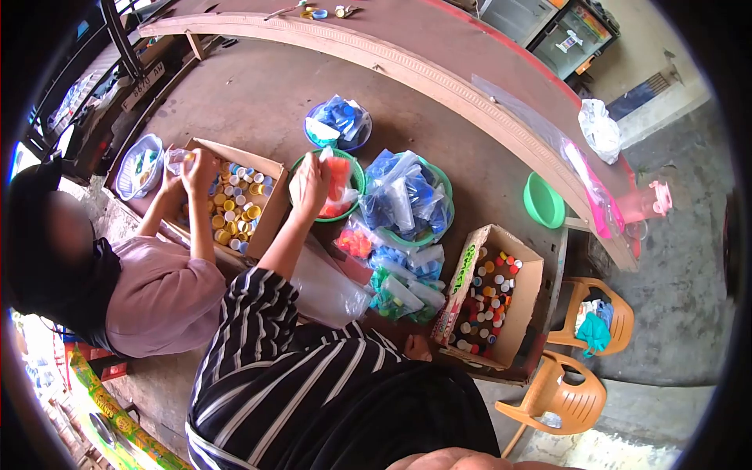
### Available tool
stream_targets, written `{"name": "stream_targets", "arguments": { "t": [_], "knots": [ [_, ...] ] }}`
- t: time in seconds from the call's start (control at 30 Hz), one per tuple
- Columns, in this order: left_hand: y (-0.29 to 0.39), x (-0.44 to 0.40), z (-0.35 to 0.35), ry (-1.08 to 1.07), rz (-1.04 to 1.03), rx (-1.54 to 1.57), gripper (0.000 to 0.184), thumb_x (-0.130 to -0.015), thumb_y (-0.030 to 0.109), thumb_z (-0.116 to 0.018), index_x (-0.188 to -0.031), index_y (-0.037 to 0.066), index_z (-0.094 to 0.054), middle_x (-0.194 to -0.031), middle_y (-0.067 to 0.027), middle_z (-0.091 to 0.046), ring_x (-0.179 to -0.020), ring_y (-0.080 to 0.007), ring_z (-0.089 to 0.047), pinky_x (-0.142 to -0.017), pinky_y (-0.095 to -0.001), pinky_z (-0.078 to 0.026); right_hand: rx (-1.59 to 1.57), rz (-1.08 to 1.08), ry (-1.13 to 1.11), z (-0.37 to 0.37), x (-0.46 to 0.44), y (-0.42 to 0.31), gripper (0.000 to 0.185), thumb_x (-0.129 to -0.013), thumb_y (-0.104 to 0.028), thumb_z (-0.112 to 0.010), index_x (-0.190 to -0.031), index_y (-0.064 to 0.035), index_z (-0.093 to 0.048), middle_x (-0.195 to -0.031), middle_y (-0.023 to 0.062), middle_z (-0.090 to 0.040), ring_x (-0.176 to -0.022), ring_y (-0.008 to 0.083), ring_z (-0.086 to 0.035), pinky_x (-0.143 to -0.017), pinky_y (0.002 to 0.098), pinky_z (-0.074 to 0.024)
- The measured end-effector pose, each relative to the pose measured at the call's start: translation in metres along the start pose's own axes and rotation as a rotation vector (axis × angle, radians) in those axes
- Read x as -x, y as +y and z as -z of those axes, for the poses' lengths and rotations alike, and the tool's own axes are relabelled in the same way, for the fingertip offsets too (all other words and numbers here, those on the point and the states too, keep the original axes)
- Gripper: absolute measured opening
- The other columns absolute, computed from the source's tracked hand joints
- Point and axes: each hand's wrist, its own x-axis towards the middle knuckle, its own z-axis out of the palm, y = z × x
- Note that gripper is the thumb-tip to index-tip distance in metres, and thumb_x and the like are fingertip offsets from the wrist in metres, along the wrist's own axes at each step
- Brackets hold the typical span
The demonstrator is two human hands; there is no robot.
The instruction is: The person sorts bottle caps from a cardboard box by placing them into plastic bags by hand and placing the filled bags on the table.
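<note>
My left hand [310, 186] is raised over the green basket [359, 188], its fingers pinched on the top of a clear plastic bag with orange-red contents [338, 184]. Down by the table's near edge, my right hand [417, 348] shows only in part; its fingers are too hidden to read. It is nearest to bags of green pieces [392, 301] and the carton of mixed caps [523, 329]. Right of the green basket, a larger basket [448, 200] holds bags of blue pieces [403, 196]. A bag of orange pieces [355, 242] lies below the green basket.
At left, a co-worker's hands [196, 172] hold a clear bag over a carton of yellow and white caps [270, 166]. A white basket [128, 174] is beside them. A blue basket [366, 135], a green bowl [543, 200], a wooden rail [376, 63] and orange chairs [583, 392] surround the work.
</note>
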Motion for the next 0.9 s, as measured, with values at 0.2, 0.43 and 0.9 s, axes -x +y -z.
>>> {"name": "stream_targets", "arguments": {
  "t": [0.2, 0.43, 0.9],
  "knots": [
    [-0.011, -0.009, -0.068, -0.067, 0.124, -0.139, 0.027, -0.098, 0.027, -0.051, -0.109, 0.003, -0.049, -0.095, -0.0253, -0.063, -0.087, -0.0434, -0.065, -0.069, -0.0528, -0.052, 0.026, 0.06, 0.045, -0.011, -0.001, 0.01, 0.024, -0.094, -0.025, -0.061, -0.078, -0.0074, -0.057, -0.074, 0.0169, -0.057, -0.067, 0.0401, -0.059, -0.057, 0.0511, -0.0451],
    [-0.037, 0.018, -0.101, -0.221, 0.027, -0.215, 0.038, -0.099, 0.018, -0.042, -0.134, 0.005, -0.05, -0.126, -0.0264, -0.053, -0.096, -0.0417, -0.065, -0.076, -0.0489, -0.056, 0.072, -0.05, -0.014, 0.006, 0.003, -0.009, 0.023, -0.094, -0.026, -0.059, -0.08, -0.0082, -0.058, -0.078, 0.016, -0.061, -0.075, 0.0399, -0.062, -0.061, 0.0526, -0.0467],
    [0.006, 0.015, -0.045, -0.098, -0.245, -0.32, 0.042, -0.09, 0.027, -0.062, -0.125, 0.003, -0.059, -0.127, -0.0156, -0.054, -0.113, -0.0322, -0.053, -0.096, -0.0477, -0.044, 0.015, 0.019, 0.037, 0.005, -0.001, -0.002, 0.023, -0.095, -0.026, -0.059, -0.08, -0.0082, -0.058, -0.079, 0.0159, -0.061, -0.075, 0.0397, -0.062, -0.062, 0.0522, -0.0472]
  ]
}}
